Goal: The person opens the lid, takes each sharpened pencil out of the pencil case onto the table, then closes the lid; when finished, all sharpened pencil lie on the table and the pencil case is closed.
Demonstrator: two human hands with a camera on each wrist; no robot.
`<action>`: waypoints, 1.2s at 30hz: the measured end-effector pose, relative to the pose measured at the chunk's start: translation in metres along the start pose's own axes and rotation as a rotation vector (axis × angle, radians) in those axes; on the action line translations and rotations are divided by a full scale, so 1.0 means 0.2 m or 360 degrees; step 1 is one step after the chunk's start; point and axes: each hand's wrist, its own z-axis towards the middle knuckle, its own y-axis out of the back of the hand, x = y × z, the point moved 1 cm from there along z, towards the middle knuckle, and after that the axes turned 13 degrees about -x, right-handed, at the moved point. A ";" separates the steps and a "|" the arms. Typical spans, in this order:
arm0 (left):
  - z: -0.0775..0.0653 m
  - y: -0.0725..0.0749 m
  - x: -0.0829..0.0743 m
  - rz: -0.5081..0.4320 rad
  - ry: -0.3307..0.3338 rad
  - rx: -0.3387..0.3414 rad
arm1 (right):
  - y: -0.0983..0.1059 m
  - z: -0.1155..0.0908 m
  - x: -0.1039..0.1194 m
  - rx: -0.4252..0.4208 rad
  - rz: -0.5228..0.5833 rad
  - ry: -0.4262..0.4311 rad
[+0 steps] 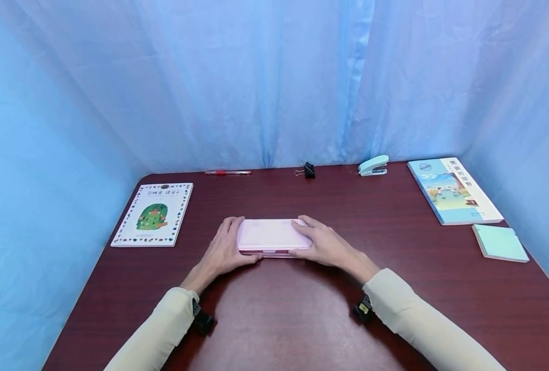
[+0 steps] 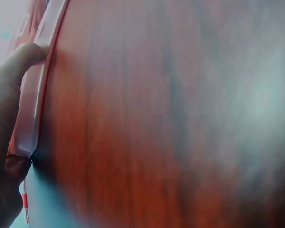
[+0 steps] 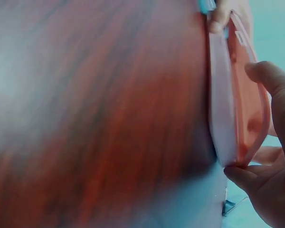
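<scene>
A pale pink pencil box (image 1: 273, 235) with a hinged lid lies in the middle of the table. Its lid is slightly raised, leaving a gap along the near edge, and the right wrist view shows the pink lid (image 3: 249, 109) standing apart from the base (image 3: 221, 99). My left hand (image 1: 226, 248) grips the box's left end, thumb along the near edge. At the right end my right hand (image 1: 328, 244) holds the box, its thumb (image 3: 261, 71) at the lid's front edge and fingers around the end. The inside of the box is mostly hidden.
On the left lies a white picture book (image 1: 154, 215). Along the back edge are a red pen (image 1: 228, 172), a black binder clip (image 1: 309, 170) and a mint stapler (image 1: 373, 165). A blue-and-white book (image 1: 455, 191) and a green notepad (image 1: 500, 242) lie at the right.
</scene>
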 end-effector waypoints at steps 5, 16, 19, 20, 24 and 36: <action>0.01 0.01 0.02 -0.0040 0.0014 0.0101 | 0.01 0.00 0.00 0.0022 0.0018 -0.0030; 0.01 0.06 0.14 -0.0645 0.0211 0.0250 | 0.02 0.10 -0.09 -0.0038 0.0326 -0.0412; 0.01 0.04 0.14 -0.0753 0.0225 0.0226 | 0.03 0.17 -0.12 -0.0126 0.0556 -0.0818; 0.01 0.04 0.14 -0.0777 0.0218 0.0230 | 0.03 0.19 -0.13 -0.0152 0.0664 -0.0943; 0.02 0.04 0.13 -0.0751 0.0195 0.0261 | 0.01 0.26 -0.17 -0.0250 0.1049 -0.1354; 0.05 0.10 0.09 -0.0434 0.0138 0.0400 | 0.03 0.22 -0.06 -0.0765 0.0471 -0.0535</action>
